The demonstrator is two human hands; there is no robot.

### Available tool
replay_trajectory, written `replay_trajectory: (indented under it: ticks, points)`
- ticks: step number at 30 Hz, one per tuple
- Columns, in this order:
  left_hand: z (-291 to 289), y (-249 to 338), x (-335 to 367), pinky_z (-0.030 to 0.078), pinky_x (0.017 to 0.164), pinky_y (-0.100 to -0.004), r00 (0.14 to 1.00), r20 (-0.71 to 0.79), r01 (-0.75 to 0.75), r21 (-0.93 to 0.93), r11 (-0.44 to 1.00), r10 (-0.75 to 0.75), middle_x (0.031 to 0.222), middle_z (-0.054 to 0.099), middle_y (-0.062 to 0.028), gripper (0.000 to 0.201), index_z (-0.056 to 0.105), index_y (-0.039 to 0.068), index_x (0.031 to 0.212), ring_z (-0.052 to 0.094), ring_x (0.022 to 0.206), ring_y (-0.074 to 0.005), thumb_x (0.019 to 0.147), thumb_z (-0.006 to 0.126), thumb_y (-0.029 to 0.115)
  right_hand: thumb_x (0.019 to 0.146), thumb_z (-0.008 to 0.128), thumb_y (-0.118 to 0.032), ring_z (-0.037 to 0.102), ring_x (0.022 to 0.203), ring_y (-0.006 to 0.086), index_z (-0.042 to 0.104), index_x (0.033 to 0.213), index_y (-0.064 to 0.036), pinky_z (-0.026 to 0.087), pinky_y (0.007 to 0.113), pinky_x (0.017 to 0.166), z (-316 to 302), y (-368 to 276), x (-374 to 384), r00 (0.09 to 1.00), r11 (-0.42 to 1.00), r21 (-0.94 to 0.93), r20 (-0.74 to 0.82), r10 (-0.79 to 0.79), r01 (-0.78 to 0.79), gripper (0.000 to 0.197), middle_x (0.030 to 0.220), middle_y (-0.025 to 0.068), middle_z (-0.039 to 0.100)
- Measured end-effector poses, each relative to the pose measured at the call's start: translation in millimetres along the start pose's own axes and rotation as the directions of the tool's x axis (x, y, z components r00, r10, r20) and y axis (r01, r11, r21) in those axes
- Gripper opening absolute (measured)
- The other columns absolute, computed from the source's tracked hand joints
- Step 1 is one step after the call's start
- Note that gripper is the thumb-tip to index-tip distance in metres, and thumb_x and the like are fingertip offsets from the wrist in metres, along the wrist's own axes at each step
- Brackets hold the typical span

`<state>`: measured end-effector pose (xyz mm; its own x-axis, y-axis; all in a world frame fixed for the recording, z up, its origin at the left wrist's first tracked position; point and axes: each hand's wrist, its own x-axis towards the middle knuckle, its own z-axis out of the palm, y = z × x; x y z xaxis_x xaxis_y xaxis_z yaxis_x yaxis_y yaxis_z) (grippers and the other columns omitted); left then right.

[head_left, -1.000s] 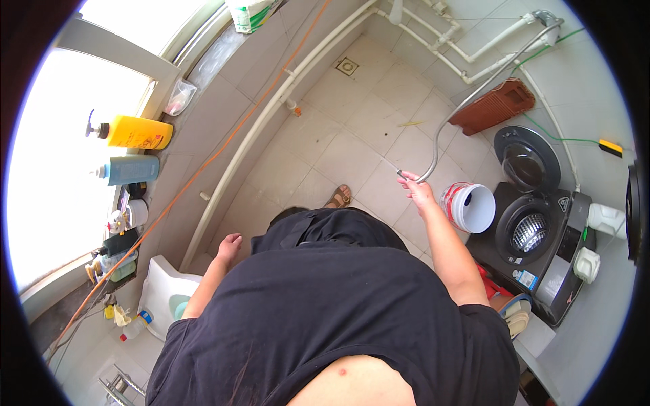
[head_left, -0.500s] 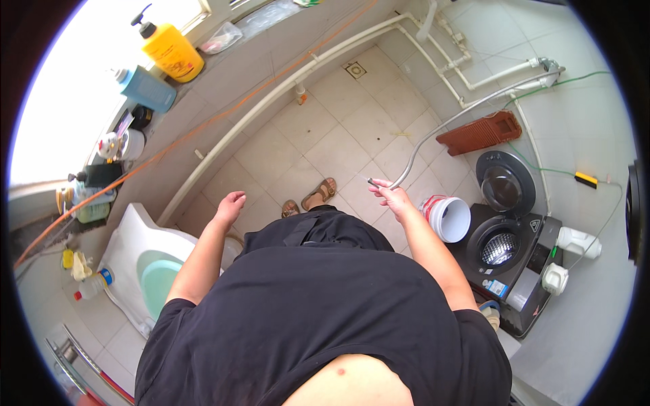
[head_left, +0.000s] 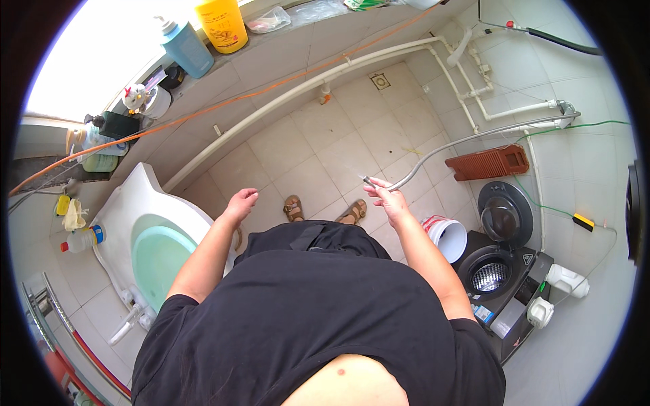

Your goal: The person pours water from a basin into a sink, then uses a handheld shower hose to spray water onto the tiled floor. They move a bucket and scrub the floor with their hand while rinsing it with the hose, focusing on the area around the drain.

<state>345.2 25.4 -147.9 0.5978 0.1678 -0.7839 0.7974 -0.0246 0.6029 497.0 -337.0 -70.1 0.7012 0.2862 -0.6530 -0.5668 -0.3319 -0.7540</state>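
My right hand [head_left: 387, 201] is closed round the end of a flexible grey hose [head_left: 433, 159], its fingertips near the nozzle. A faint spray of water seems to leave the tip toward the tiled floor [head_left: 305, 145]. From my hand the hose curves up to a pipe fitting on the right wall. My left hand [head_left: 242, 204] hangs in the air over the floor with its fingers curled in, and nothing shows in it. It is nearest to the white washbasin [head_left: 145, 189], whose bowl looks pale green. Below my right hand are my sandalled feet [head_left: 353, 211].
To the right stand a white bucket [head_left: 452, 242] and a dark front-loading machine [head_left: 501, 287] with its round door open. A reddish-brown ridged piece [head_left: 487, 162] leans by the wall. White pipes [head_left: 271, 108] follow the left wall, below a ledge of bottles [head_left: 189, 51].
My feet have shifted and now stand farther apart. The view has turned, so more of the washbasin and its tap shows. My right hand still holds the hose.
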Motion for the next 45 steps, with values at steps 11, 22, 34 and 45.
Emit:
replay_trajectory:
  ticks: [11,22,34,45]
  points:
    - [142.1,114.3,5.2,0.042,0.082,-0.0358,0.906,0.413,0.263,-0.379,0.887,-0.092,0.107,0.053,-0.0108,0.035,0.045,0.003,0.111,0.05,0.099,-0.0224,0.088,0.042,0.029,0.085,0.045,-0.022,0.05,0.092,0.0109,0.045,0.118,-0.0053,0.039,0.021,0.069,-3.8,-14.0,2.3,0.956,0.995,0.05,0.278,-0.095,0.084,0.037,0.105,0.0056,0.057]
    - [270.0,131.8,50.1,0.046,0.077,-0.0372,0.902,0.261,0.342,-0.918,0.201,-0.344,0.088,0.051,-0.0134,0.03,0.037,-0.006,0.102,0.052,0.085,-0.026,0.089,0.035,0.021,0.085,0.046,-0.022,0.043,0.06,0.0027,0.04,0.124,-0.0115,0.035,0.015,0.049,-52.8,18.2,25.0,0.892,0.974,0.112,0.433,0.131,-0.197,0.041,0.073,-0.0028,0.052]
    - [277.9,161.4,95.3,0.046,0.067,-0.033,0.888,0.288,0.376,-0.903,0.206,-0.358,0.08,0.055,-0.009,0.017,0.05,0.002,0.086,0.055,0.073,-0.0205,0.088,0.038,0.015,0.086,0.046,-0.023,0.039,0.053,0.0023,0.032,0.128,-0.0111,0.031,0.016,0.042,-53.1,-5.6,103.2,0.911,0.968,0.052,0.354,0.211,-0.244,0.046,0.067,-0.0034,0.047]
    - [221.8,138.1,200.5,0.038,0.043,-0.0217,0.891,0.087,0.333,-0.792,0.512,-0.445,0.069,0.054,-0.0042,0.012,0.047,0.005,0.083,0.053,0.057,-0.0127,0.087,0.039,0.013,0.078,0.053,-0.027,0.041,0.108,0.0278,0.045,0.115,-0.0052,0.032,0.039,0.091,-61.7,-24.5,214.3,0.792,0.329,-0.722,0.533,-0.299,0.609,0.044,0.112,0.0122,0.049]
